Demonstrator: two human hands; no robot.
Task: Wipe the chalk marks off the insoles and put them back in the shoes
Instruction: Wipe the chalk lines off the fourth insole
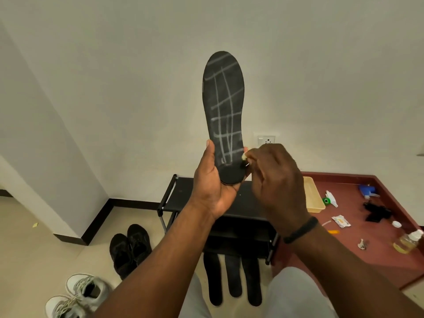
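A black insole (223, 104) stands upright in front of me, toe up, with a grid of white chalk lines across it. My left hand (212, 182) grips its heel from below and behind. My right hand (275, 177) pinches a small pale wipe (244, 156) against the insole's lower right edge. Three more black insoles (231, 277) lie side by side on the floor between my knees. A pair of black shoes (129, 249) sits on the floor to the left, and a pair of white sneakers (78, 294) at the lower left.
A low black shoe rack (183, 196) stands against the wall under my hands. On the red floor to the right lie a yellow tray (313, 196), spray bottles (367, 191), a bottle of yellow liquid (408, 242) and small packets. A wall socket (266, 140) is behind.
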